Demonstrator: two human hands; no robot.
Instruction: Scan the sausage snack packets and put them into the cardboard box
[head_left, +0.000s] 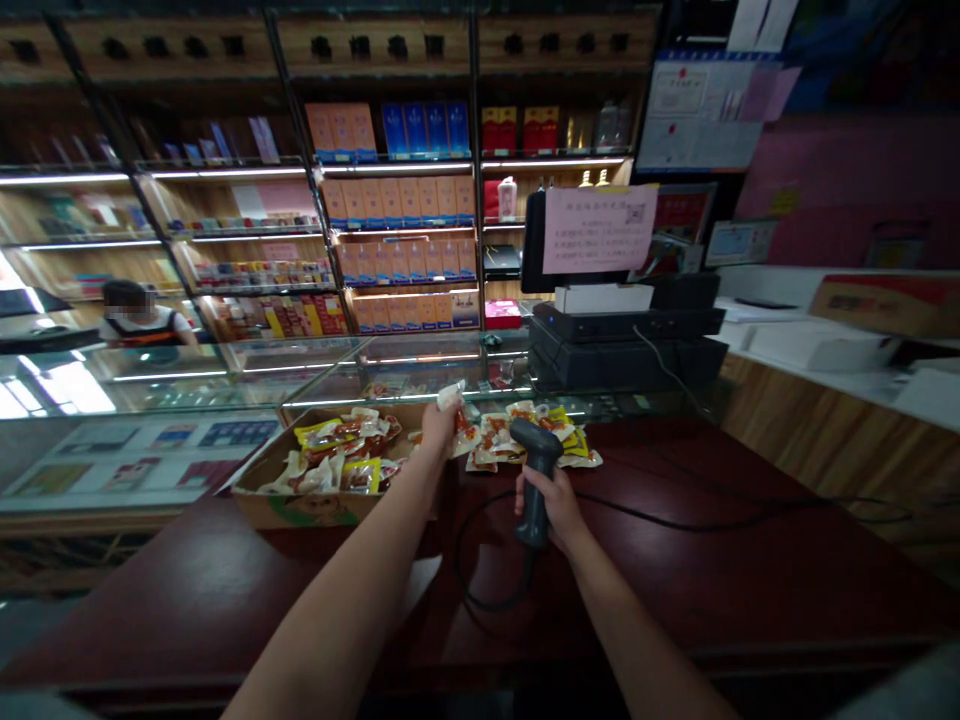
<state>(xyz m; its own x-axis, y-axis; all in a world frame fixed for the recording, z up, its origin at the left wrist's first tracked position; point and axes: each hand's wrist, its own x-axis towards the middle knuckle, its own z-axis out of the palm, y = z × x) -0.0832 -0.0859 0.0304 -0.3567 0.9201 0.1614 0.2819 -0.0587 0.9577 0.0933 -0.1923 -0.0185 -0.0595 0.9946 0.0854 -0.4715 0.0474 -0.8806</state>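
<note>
Left hand (437, 432) pinching food packet (463, 434) near open carton (289, 512); right hand (556, 500) wrapped round barcode scanner (535, 445) (cable (634, 515) trailing across dark red table (675, 580)), packet pile (498, 436) just beyond.

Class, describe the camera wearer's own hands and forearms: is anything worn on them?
The left hand and right hand wear no gloves. The left forearm and right forearm are bare, narrowing towards the wrist, with no sleeve, watch or bracelet in view. Small rings cannot be ruled out.
</note>
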